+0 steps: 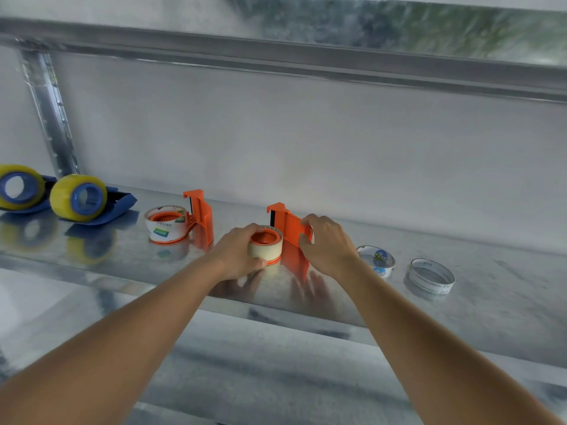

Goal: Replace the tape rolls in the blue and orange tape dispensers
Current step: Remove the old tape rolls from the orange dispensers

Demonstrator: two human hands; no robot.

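Frame centre: left hand (237,253), arm outstretched, fingers curled around the cream tape roll (265,245) seated on the orange dispenser (287,228); right hand (325,245) grips the dispenser's upright body. Blue dispensers (92,199) stand far left.

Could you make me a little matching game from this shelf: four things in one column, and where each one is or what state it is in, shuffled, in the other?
Things:
1. cream tape roll
2. blue dispensers
3. nearly spent rolls
4. printed white roll

States:
A. carry yellow tape, far left
B. lie loose on the shelf, right of the hands
C. gripped by the left hand
D. sits on an orange dispenser nobody touches

Pairs: 1-C, 2-A, 3-B, 4-D
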